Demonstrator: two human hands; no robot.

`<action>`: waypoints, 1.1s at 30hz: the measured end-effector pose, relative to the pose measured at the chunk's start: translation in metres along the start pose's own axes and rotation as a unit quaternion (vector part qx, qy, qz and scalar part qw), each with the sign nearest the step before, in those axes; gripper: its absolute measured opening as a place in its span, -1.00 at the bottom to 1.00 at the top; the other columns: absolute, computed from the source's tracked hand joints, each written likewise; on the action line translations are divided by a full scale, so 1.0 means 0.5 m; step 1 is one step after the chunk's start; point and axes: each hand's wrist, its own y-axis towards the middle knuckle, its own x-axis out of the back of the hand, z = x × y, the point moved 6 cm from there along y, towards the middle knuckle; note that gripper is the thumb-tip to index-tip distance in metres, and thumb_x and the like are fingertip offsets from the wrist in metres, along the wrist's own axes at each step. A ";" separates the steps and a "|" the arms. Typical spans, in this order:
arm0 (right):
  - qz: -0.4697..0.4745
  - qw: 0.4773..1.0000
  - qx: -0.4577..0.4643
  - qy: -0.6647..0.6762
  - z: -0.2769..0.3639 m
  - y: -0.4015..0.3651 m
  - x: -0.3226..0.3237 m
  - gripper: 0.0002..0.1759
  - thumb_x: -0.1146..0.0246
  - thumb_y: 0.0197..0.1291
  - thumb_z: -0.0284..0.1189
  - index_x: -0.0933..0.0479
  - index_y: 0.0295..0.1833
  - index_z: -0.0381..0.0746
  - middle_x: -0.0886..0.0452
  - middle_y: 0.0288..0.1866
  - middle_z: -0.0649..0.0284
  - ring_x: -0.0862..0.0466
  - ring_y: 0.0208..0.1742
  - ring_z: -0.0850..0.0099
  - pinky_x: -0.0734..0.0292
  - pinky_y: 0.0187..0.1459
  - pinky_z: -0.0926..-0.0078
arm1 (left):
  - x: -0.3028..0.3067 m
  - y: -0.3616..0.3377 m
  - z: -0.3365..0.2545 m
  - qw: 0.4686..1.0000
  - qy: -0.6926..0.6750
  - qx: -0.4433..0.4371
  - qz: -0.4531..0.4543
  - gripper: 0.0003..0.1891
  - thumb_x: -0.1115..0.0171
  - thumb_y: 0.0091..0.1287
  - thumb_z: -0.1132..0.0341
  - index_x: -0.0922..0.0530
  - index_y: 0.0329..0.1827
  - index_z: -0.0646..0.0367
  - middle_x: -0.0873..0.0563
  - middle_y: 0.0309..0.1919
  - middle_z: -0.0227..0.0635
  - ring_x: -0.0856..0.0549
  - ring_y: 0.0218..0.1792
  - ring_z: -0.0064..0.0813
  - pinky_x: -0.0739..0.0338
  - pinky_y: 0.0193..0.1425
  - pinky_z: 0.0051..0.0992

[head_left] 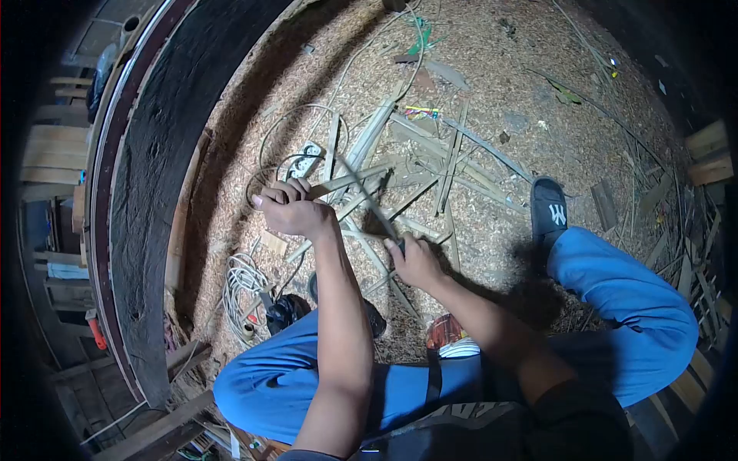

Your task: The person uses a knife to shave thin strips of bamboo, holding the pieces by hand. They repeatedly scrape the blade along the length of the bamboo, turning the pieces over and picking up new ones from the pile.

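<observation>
My left hand [286, 206] is closed round the near end of a flat wooden strip [350, 180] that points to the right. My right hand [415, 261] grips the dark handle of a long thin blade [367, 197], which slants up and left from the fist. The blade crosses the strip just right of my left hand; whether they touch is unclear. Behind my left hand lies a white power strip [306, 159] with a dark cable. Several more wooden strips [453, 165] lie crossed on the chip-covered ground.
A coiled pale cable [244, 286] and a black plastic bag [287, 313] lie near my left knee. A large dark beam [154, 192] runs along the left. A slipper [549, 211] is on my foot at right. Wood scraps [696, 284] pile at far right.
</observation>
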 end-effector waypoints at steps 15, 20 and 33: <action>0.035 0.990 -0.135 0.023 -0.023 0.022 0.051 -0.43 -0.09 0.45 -0.09 -0.62 -0.29 -0.45 -0.68 -0.46 -0.11 -0.74 -0.41 -0.02 -0.63 -0.31 0.08 | -0.015 0.005 0.003 1.000 0.011 0.015 -0.008 -0.50 0.23 0.62 0.10 -0.04 -0.59 0.01 -0.08 -0.69 -0.50 -0.05 -0.68 -0.61 -0.03 -0.62 -0.52; 0.031 0.995 -0.088 0.045 -0.013 0.022 0.005 -0.39 -0.07 0.45 -0.07 -0.61 -0.28 -0.48 -0.65 -0.45 -0.21 -0.69 -0.35 -0.17 -0.58 -0.25 -0.02 | -0.025 -0.016 -0.005 1.000 0.021 -0.002 0.010 -0.51 0.24 0.63 0.12 -0.06 -0.59 0.01 -0.08 -0.69 -0.50 -0.06 -0.69 -0.61 -0.03 -0.62 -0.54; 0.041 0.987 -0.147 0.040 -0.044 0.050 0.008 -0.35 -0.04 0.45 -0.03 -0.60 -0.25 -0.49 -0.64 -0.29 -0.33 -0.68 -0.17 -0.20 -0.57 -0.12 -0.07 | -0.039 0.001 -0.001 1.000 0.020 -0.014 0.020 -0.50 0.25 0.63 0.11 -0.08 -0.59 0.01 -0.11 -0.72 -0.50 -0.10 -0.69 -0.61 -0.07 -0.63 -0.56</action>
